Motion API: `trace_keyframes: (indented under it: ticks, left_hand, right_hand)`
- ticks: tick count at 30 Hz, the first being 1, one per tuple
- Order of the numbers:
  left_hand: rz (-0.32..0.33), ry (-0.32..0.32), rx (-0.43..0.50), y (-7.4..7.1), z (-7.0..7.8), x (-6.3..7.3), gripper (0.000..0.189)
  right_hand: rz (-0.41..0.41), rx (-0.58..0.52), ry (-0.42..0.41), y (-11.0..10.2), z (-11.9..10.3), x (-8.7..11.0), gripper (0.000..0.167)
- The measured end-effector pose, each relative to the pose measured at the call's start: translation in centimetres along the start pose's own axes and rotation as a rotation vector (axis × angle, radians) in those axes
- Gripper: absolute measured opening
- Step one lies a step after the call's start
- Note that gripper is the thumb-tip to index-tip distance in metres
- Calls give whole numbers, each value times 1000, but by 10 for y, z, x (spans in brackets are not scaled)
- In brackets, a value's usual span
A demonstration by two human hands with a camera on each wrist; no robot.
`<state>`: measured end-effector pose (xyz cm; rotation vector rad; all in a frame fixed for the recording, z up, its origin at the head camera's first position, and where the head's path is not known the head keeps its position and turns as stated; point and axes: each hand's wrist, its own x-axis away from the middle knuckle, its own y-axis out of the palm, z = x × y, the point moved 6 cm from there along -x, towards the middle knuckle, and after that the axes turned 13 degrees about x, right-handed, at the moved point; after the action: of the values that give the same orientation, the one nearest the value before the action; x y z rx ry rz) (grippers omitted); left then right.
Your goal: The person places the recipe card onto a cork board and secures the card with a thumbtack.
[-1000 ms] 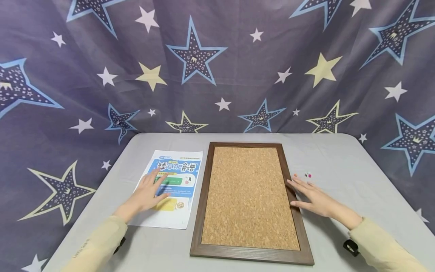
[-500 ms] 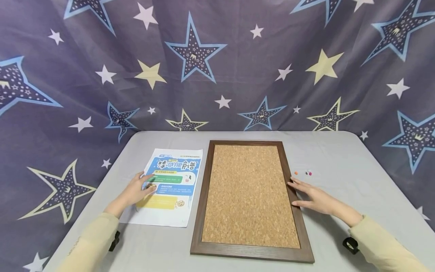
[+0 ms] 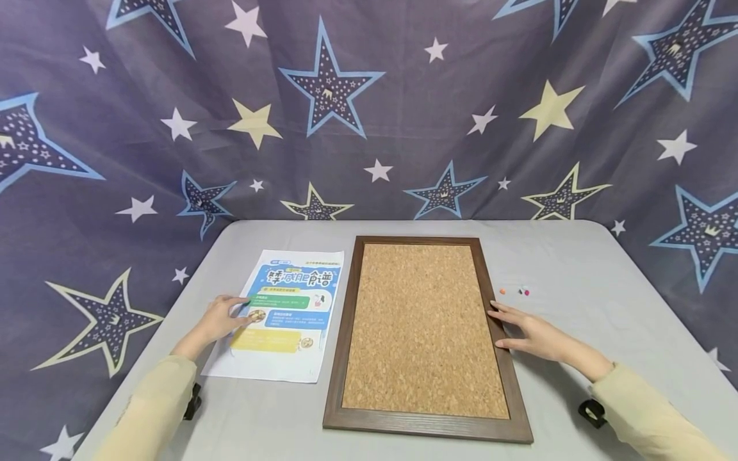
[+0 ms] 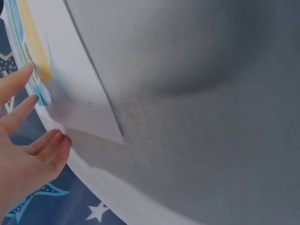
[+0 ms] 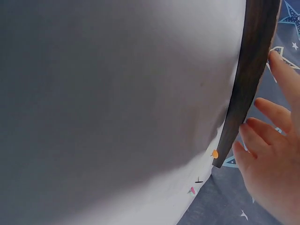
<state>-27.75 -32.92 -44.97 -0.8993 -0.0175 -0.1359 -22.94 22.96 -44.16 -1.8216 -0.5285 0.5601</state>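
A printed poster sheet (image 3: 277,368) with blue, green and yellow blocks lies flat on the table, left of a cork board (image 3: 426,326) in a dark brown wooden frame. My left hand (image 3: 216,322) is at the sheet's left edge, thumb and fingers spread apart, fingertips over the print. In the left wrist view the sheet's corner (image 4: 101,124) lies near those fingers. My right hand (image 3: 539,336) rests its extended fingers at the right side of the frame. In the right wrist view the fingers (image 5: 269,112) lie along the frame's edge (image 5: 253,51).
Several small push pins, among them an orange one (image 3: 503,291) and a pink one (image 3: 526,292), lie right of the board near its upper half. The grey table (image 3: 582,275) ends at a star-patterned curtain (image 3: 403,115) behind it.
My left hand has moved left, from over the middle of the poster sheet to its left edge. The right hand has stayed almost still at the frame.
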Motion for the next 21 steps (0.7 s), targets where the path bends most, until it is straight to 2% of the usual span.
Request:
trace_keyframes:
  ticks: [3, 10, 21]
  left_hand:
    - [12, -14, 7, -1, -2, 0, 52]
    - [21, -27, 30, -1, -3, -1, 50]
    - [48, 13, 109, -3, 0, -4, 44]
  right_hand:
    - [-18, -7, 5, 2, 1, -1, 62]
    - [-1, -12, -8, 1, -1, -1, 59]
    - [4, -17, -8, 0, -2, 0, 58]
